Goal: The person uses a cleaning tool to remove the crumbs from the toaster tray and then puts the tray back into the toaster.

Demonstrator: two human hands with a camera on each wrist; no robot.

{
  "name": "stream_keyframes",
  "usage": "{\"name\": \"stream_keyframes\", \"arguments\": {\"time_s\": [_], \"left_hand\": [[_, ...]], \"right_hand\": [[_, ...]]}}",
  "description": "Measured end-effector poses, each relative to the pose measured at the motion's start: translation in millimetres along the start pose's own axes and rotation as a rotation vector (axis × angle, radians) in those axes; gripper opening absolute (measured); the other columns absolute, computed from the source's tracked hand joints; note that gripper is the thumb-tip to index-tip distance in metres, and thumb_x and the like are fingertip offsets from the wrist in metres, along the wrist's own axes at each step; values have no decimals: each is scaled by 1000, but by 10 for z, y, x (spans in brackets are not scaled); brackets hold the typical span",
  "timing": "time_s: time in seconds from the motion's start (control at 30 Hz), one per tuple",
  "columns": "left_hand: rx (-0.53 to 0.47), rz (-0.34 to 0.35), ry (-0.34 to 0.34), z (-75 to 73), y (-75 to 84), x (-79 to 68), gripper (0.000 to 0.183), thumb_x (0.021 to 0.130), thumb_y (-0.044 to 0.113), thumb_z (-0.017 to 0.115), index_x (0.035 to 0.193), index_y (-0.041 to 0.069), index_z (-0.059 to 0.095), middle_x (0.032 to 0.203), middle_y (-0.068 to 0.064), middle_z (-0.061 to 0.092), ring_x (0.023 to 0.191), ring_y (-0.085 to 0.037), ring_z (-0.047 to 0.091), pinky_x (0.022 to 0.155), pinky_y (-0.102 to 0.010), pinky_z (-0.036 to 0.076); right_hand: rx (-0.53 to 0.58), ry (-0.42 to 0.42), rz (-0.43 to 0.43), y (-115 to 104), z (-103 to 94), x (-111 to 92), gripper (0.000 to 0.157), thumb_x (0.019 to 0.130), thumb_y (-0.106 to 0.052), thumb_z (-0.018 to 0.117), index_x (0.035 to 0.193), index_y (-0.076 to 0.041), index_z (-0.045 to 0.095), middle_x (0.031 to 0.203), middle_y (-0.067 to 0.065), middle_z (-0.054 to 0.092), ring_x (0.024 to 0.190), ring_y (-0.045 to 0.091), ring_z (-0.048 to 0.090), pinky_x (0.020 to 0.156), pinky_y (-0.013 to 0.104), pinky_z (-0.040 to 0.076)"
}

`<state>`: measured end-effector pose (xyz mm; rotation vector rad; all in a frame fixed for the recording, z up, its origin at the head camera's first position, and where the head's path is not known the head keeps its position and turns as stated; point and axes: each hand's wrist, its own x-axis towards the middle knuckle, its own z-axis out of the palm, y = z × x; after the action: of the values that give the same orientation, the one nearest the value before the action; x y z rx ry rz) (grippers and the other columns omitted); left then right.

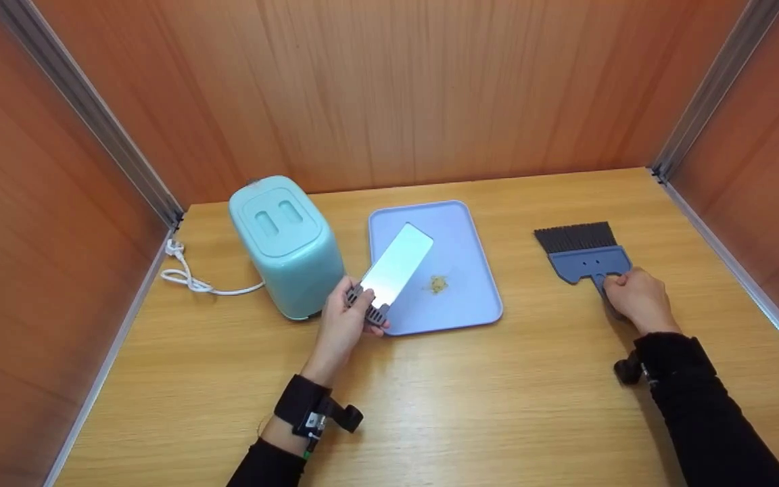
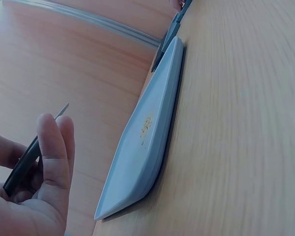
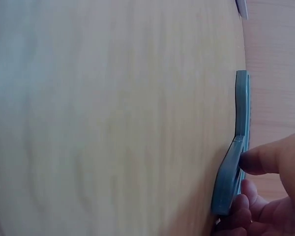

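Observation:
My left hand (image 1: 343,318) holds a flat metal crumb tray (image 1: 399,260) by its dark slotted end, tilted above the left part of a lilac serving tray (image 1: 481,297). In the left wrist view the crumb tray (image 2: 22,169) shows edge-on between thumb and fingers. A small pile of yellowish crumbs (image 1: 437,285) lies on the serving tray. At the right, my right hand (image 1: 640,297) grips the handle of a blue hand brush (image 1: 589,262); its dark bristles point away from me. The right wrist view shows thumb and fingers at the brush's handle (image 3: 228,177).
A light-blue toaster (image 1: 288,243) with a covered top stands left of the serving tray. Its white cord and plug (image 1: 190,274) lie toward the left wall. Wooden panels (image 1: 389,95) enclose the table (image 1: 470,399) at the back and both sides.

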<state>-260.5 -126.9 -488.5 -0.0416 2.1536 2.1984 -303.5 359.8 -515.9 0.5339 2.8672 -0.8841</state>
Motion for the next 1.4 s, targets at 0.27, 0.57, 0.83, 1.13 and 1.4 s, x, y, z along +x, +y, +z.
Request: {"name": "stream_keyframes", "arguments": {"time_s": [0.27,0.57,0.83,1.13,1.4], "left_hand": [[-27,-11,11,47,0,-9,9,113,7,49,115,-1,50,101,-22,69,66,-22,74,57,-29,61],[-122,-57,14,176,29,-14,7,113,7,47,116,0,47,107,-23,62,69,-24,76,65,-34,67],[-168,1,32,397,30,-36,8,113,7,47,108,2,43,105,-22,63,68,-26,76,67,-38,68],[-190,42,66,722,-32,-77,8,113,7,47,113,0,44,104,-21,65,64,-23,76,66,-37,68],[-172,54,68,992,-166,-171,11,114,15,47,114,5,47,101,-15,70,63,-21,73,58,-37,65]], "right_hand": [[63,8,16,-96,39,-54,36,108,-34,54,113,1,51,111,23,54,105,38,55,76,33,44],[165,24,-129,-469,120,-286,48,110,-44,55,123,2,50,108,19,58,97,30,58,74,31,45],[231,-11,-322,-1037,373,-630,47,110,-44,58,126,0,61,104,13,64,91,24,58,76,29,46],[380,-186,-460,-1579,799,-1012,48,112,-43,55,128,0,67,101,16,71,89,20,65,76,29,53],[468,-243,-482,-1839,1082,-1229,42,113,-38,55,130,-1,68,113,17,76,103,27,69,89,40,57]]}}
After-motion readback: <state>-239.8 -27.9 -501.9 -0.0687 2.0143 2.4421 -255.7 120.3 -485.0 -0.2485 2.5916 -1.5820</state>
